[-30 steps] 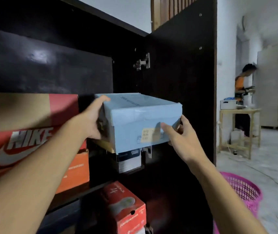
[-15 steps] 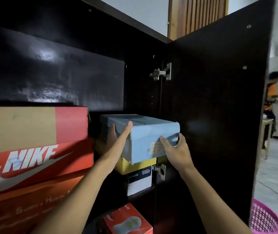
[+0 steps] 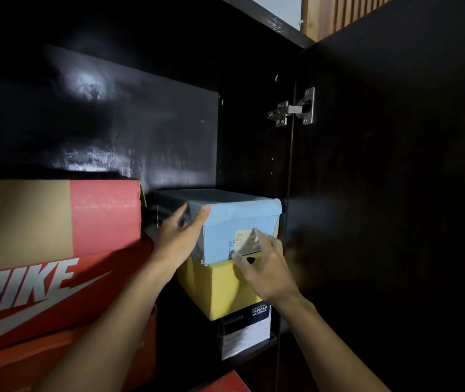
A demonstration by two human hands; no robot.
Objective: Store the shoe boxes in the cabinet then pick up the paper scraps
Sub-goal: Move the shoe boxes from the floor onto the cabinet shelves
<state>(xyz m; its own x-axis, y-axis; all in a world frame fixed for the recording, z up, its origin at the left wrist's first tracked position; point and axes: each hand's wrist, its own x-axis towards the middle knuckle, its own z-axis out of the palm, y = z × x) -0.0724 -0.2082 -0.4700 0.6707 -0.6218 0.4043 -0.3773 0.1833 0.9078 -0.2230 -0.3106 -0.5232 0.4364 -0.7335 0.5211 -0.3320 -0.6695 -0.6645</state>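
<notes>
Dark cabinet w/ blue box atop yellow box, door open.

A dark cabinet fills nearly the whole view, its glossy back panel catching a pale smear of light. Its door stands open on a metal hinge. Above, a strip of white wall meets a slatted wooden panel.
</notes>
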